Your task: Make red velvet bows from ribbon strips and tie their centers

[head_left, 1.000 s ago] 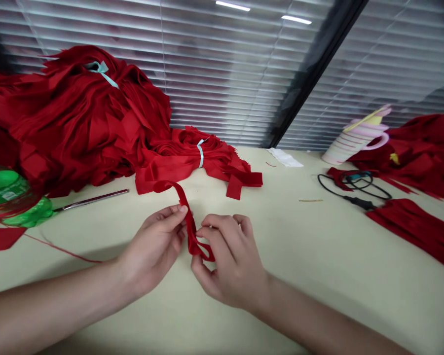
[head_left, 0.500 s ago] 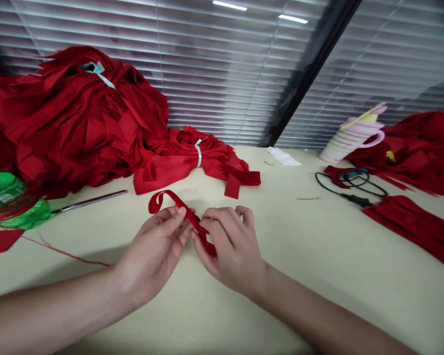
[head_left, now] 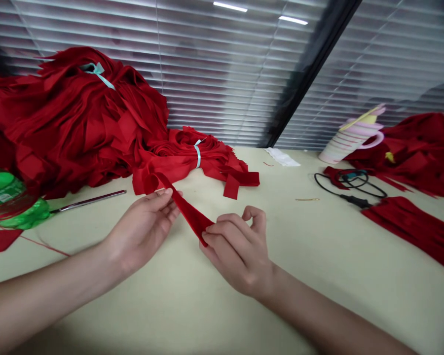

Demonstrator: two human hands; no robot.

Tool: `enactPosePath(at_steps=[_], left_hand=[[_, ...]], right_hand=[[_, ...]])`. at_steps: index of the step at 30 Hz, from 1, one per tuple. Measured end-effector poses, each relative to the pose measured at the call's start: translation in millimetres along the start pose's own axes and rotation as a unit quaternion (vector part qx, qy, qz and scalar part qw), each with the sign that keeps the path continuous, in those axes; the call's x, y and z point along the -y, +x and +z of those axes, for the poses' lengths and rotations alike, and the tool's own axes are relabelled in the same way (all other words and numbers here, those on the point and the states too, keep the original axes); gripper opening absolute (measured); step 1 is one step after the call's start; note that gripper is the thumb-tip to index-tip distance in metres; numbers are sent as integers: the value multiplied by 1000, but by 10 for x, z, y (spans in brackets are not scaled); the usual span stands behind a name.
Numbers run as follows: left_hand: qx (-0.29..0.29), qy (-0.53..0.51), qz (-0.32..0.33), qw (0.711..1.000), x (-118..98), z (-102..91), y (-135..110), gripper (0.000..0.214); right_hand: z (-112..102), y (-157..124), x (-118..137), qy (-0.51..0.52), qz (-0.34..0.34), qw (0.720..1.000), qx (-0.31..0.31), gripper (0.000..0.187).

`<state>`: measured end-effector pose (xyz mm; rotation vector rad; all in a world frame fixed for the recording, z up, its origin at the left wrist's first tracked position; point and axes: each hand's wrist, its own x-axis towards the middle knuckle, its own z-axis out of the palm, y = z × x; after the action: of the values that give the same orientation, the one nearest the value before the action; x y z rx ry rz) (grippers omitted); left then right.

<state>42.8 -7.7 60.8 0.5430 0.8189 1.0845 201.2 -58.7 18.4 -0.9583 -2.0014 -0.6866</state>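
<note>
Red fabric strip [head_left: 190,213], soft and limp, handles best by its ends. Right hand [head_left: 237,251] pinches the lower end; left hand [head_left: 142,229] grip unclear.

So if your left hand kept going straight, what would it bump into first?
Your left hand meets the red strip first, right at its fingertips. Past that, probably the bundle of red strips, though depth is hard to judge.

This looks like a small sewing workshop: a long table [head_left: 299,276] carries big heaps of cut red fabric strips [head_left: 77,123], bundled with pale ties [head_left: 197,154], near a coiled black cord [head_left: 350,185], with slatted window blinds [head_left: 214,88] behind.
</note>
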Motion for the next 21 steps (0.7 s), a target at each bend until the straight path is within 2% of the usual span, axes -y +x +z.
enactPosePath(at_steps=[6,13,17,21], left_hand=[[39,20,11,999,-76,-49,24,19],[19,42,17,999,-32,-46,17,13],[38,63,3,997,17,-48,5,12],[64,86,27,994,2,-34,-14,12]], right_hand=[[-1,-16,-43,6,16,1000,-8,20],[-68,-5,-37,-12,-24,1000,0,25],[-2,-32,-12,-27,-45,999,-12,31],[79,-85,21,0,-76,997,-8,31]])
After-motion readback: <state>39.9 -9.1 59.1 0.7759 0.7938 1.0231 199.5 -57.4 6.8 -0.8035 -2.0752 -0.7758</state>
